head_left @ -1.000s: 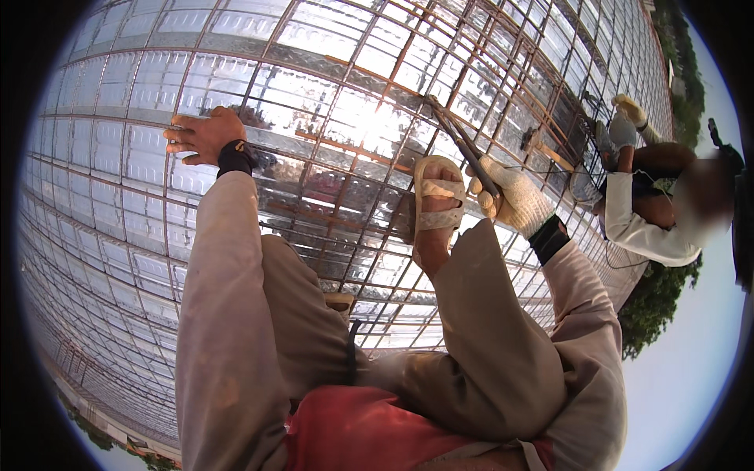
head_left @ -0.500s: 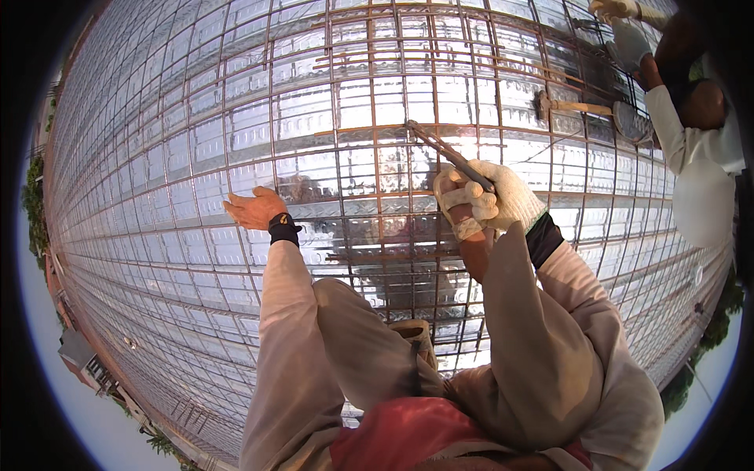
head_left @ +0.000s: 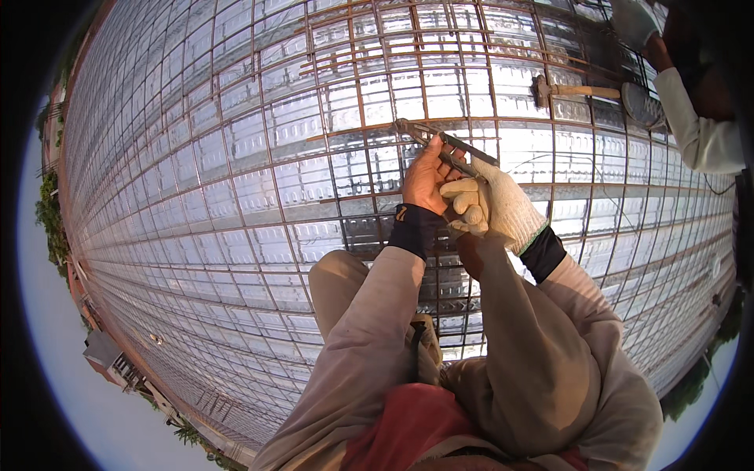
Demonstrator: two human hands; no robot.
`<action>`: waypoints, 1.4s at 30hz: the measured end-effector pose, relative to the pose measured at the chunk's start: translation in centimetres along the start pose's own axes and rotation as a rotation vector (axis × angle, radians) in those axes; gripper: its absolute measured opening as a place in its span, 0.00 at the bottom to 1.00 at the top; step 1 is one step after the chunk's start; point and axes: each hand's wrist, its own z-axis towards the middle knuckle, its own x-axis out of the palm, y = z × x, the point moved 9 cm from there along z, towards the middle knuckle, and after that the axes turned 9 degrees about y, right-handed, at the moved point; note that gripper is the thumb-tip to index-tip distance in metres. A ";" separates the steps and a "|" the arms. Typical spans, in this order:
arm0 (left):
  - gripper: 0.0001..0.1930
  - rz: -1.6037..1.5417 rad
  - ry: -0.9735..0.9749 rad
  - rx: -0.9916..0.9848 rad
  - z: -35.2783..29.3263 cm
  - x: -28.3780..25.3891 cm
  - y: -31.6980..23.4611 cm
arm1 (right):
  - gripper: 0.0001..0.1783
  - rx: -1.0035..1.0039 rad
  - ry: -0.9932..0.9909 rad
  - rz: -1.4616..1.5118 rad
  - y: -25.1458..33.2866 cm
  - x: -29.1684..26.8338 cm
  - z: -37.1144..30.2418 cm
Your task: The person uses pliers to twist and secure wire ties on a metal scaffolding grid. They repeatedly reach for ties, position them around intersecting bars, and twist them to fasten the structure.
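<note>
A pair of long-handled pincers (head_left: 469, 149) points away to the left, with its jaws against a crossing of the rebar mesh (head_left: 363, 102). My right hand (head_left: 506, 200), in a cream knitted glove, is closed around the handle ends. Bare and with a black band at the wrist, my left hand (head_left: 426, 179) lies against the pincers just left of the glove, thumb and bent fingers closed on a handle. Any wire at the jaws is too small to make out. Some of the left fingertips are hidden behind the tool and glove.
Shiny metal decking (head_left: 306, 184) lies under the mesh. A wooden-handled hammer (head_left: 577, 90) rests on the bars at the far right, close to a co-worker's shoe (head_left: 642, 106) and sleeve (head_left: 691, 118). A thin loose wire curves over the bars right of my glove. My knees are bent close below.
My left hand has come from open over the mesh at left to the pincers beside my right hand. The pincers' handles are spread wider. The co-worker's arm has shifted.
</note>
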 end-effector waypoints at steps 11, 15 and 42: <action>0.09 0.306 -0.151 0.066 -1.5 3.0 -0.6 | 0.35 -0.634 -0.535 -1.853 10.0 6.7 -5.2; 0.16 0.475 -0.047 -0.064 -3.5 3.3 0.8 | 0.35 -0.216 -0.468 -1.717 9.4 0.2 -2.2; 0.13 0.765 0.112 -0.056 -9.0 -0.7 -1.2 | 0.20 -0.599 -0.416 -1.395 7.5 3.6 -5.8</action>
